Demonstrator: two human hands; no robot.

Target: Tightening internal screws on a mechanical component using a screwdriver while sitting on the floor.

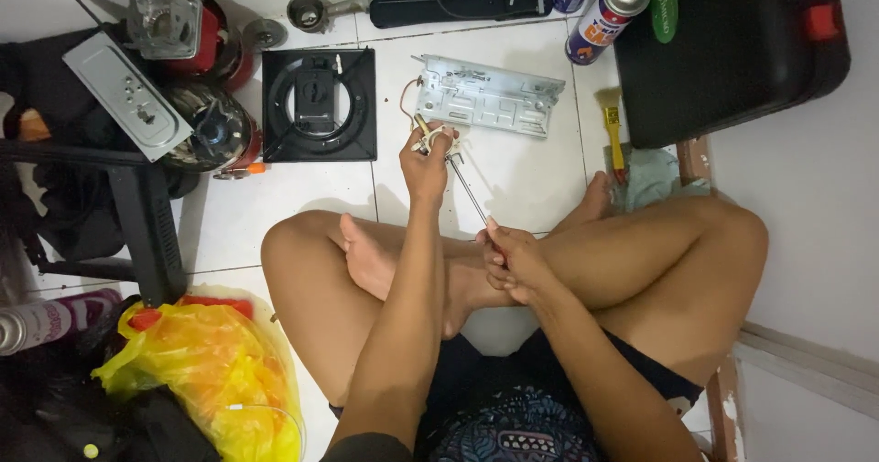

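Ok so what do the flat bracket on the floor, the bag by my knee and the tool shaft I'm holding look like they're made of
Bracket: apparently sheet metal, dull silver-grey, with stamped holes and folded edges. Bag: thin plastic, yellow and crinkled with a glossy sheen. Tool shaft: probably steel, slim and grey with a slight shine; the right hand covers its handle, and the left hand holds a small part at its tip.

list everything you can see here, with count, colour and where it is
small part: 1, pale metal, in left hand
screwdriver: 1, thin metal shaft, tip at the part, held by right hand
metal bracket plate: 1, silver, floor beyond hands
square burner frame: 1, black, left of plate
spray cans: 2, top centre
case: 1, black, top right
brush: 1, yellow, by case
plastic bag: 1, yellow, bottom left
left hand: 1
right hand: 1
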